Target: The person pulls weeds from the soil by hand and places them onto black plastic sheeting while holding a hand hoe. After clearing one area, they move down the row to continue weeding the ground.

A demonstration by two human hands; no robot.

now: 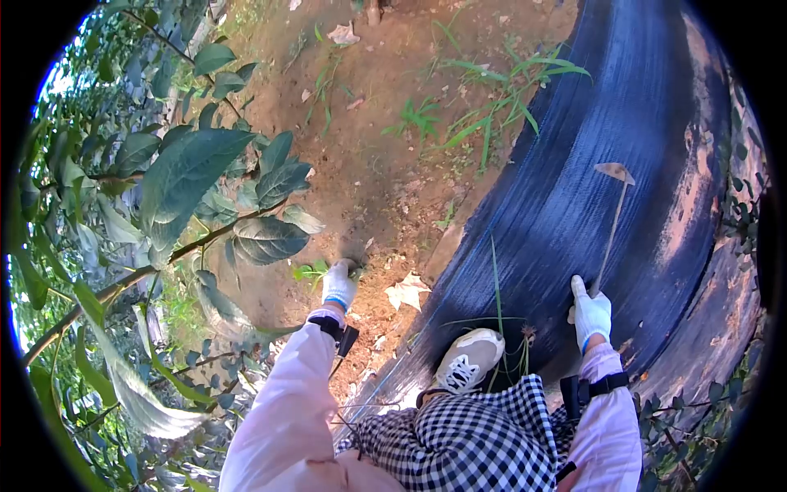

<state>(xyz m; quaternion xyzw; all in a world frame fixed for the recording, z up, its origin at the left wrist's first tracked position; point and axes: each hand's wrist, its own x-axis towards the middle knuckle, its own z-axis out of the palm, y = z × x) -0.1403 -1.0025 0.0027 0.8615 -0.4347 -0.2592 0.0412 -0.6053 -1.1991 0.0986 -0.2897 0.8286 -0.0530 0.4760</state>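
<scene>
In a white glove, my left hand is low over the brown soil, with its fingers closed beside a small green weed; what lies inside the fingers is hidden. My right hand, also gloved, grips the lower end of a thin-handled hoe. The handle points away from me over the black ground sheet, and the small blade is at its far end.
Leafy branches reach in from the left. Grass tufts grow by the sheet's edge. A dry leaf lies right of my left hand. My shoe is near the sheet's edge, beside tall grass stems.
</scene>
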